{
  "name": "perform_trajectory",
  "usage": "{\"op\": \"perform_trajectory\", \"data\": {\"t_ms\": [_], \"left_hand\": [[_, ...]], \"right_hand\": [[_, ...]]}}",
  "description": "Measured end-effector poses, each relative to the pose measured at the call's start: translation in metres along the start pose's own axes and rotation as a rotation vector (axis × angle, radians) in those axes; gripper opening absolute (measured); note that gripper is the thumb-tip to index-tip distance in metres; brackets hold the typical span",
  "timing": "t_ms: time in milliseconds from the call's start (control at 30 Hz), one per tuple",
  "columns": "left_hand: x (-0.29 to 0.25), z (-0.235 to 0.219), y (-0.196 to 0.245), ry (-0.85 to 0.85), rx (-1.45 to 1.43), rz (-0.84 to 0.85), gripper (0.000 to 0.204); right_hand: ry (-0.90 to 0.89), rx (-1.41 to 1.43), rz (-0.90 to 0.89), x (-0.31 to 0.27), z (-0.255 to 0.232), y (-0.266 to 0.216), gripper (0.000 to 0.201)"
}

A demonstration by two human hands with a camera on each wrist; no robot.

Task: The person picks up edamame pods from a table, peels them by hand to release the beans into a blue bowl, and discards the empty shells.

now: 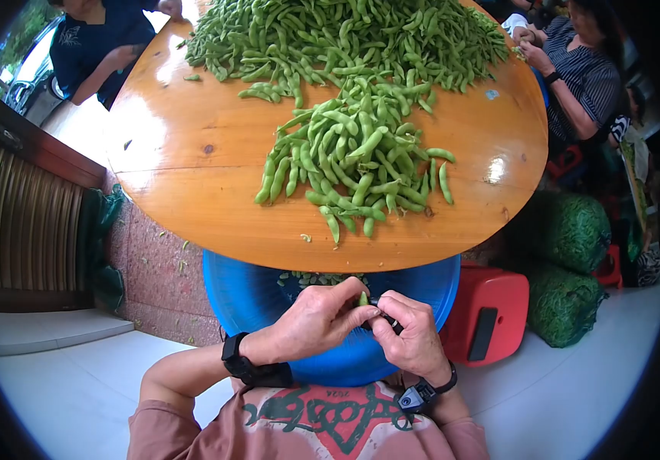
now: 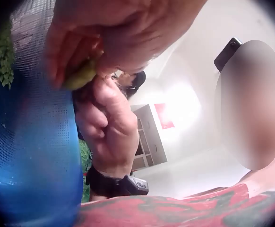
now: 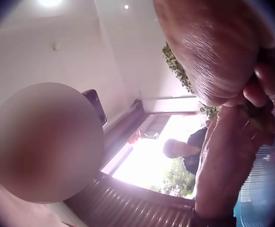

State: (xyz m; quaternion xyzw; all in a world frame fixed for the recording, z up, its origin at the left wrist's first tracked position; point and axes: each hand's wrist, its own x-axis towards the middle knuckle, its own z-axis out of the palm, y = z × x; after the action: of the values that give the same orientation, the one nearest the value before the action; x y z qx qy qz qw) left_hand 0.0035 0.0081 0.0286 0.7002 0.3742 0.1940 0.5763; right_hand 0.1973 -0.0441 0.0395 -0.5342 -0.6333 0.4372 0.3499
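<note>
**A green pod (image 1: 363, 298) pinched above a blue basin (image 1: 218, 295)**

A person in a pink printed shirt (image 1: 337, 425) works close to the near edge of a wooden desk (image 1: 192, 207). The left hand (image 1: 314, 316) pinches the green pod between thumb and fingers, its tip showing just above them. The right hand (image 1: 408, 333) meets it there, fingers curled round a small dark object (image 1: 397, 327) whose full shape is hidden. The two hands are together over the blue basin, which stands below the desk's edge and has pale green beans (image 1: 318, 277) lying in it.

On the desk, a smaller pile of pods (image 1: 357, 153) lies nearest the person, joining a much larger heap (image 1: 360, 38) at the far side. A red stool (image 1: 508, 307) stands just right of the basin, near full green mesh sacks (image 1: 564, 303). Two other people are by the desk: one in dark clothing (image 1: 88, 50) at the far left, one in a striped top (image 1: 590, 88) at the far right.
</note>
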Motion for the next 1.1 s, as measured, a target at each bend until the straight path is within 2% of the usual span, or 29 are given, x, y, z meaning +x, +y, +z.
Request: {"op": "perform_trajectory", "data": {"t_ms": [33,67,133,267,333,367,433,467,533,567,633,667,733,867,933,967,1033,1100], "left_hand": [[-0.001,0.0,0.0,0.006,0.123,0.113,0.024],[-0.001,0.001,-0.001,0.005,0.122,0.111,0.024],[-0.003,0.002,-0.004,-0.018,0.004,0.059,0.019],[-0.003,0.001,0.003,-0.065,-0.101,-0.045,0.023],[-0.003,0.007,-0.001,0.005,-0.194,-0.092,0.026],[-0.003,0.011,-0.004,0.005,-0.195,-0.094,0.026],[-0.002,0.016,-0.011,0.112,-0.407,-0.153,0.024],[-0.003,0.015,-0.012,0.112,-0.407,-0.153,0.024],[-0.003,0.009,-0.013,0.042,-0.42,-0.192,0.021],[-0.003,0.006,-0.011,0.038,-0.422,-0.191,0.021],[-0.004,0.001,-0.005,-0.142,-0.276,-0.211,0.016],[-0.002,0.0,-0.004,-0.149,-0.278,-0.21,0.016],[-0.001,-0.001,-0.004,-0.255,-0.269,-0.171,0.017],[-0.004,-0.002,-0.002,-0.269,-0.207,-0.158,0.019],[-0.004,0.0,-0.003,-0.134,-0.015,-0.004,0.022],[-0.004,0.003,-0.006,-0.136,-0.017,-0.005,0.022],[-0.005,0.009,-0.016,-0.068,0.081,0.17,0.022],[-0.006,0.008,-0.016,-0.092,0.032,0.154,0.023]], "right_hand": [[0.007,-0.007,-0.029,-0.001,-0.001,0.002,0.006],[0.005,-0.007,-0.027,-0.003,-0.003,0.005,0.006],[-0.031,-0.016,0.053,-0.005,-0.006,0.009,0.005],[0.009,0.058,0.141,-0.008,0.003,0.016,0.005],[0.096,0.189,0.266,-0.009,0.009,0.015,0.005],[0.095,0.19,0.267,-0.01,0.012,0.016,0.005],[0.163,0.032,0.112,-0.009,0.016,0.019,0.007],[0.162,0.033,0.112,-0.009,0.014,0.018,0.007],[0.243,-0.017,0.121,-0.01,0.005,0.011,0.009],[0.246,0.03,0.195,-0.011,-0.003,0.009,0.008],[0.203,0.146,0.175,-0.004,-0.008,0.01,0.01],[0.208,0.144,0.179,-0.002,-0.009,0.012,0.01],[0.057,0.369,0.179,0.001,-0.008,0.015,0.012],[0.008,0.358,0.194,0.003,-0.006,0.016,0.011],[0.031,0.29,0.129,0.001,0.001,0.022,0.011],[0.032,0.291,0.132,0.0,0.004,0.024,0.011],[0.079,0.226,0.049,0.0,0.009,0.027,0.011],[0.079,0.251,0.057,0.0,0.008,0.024,0.011]]}}
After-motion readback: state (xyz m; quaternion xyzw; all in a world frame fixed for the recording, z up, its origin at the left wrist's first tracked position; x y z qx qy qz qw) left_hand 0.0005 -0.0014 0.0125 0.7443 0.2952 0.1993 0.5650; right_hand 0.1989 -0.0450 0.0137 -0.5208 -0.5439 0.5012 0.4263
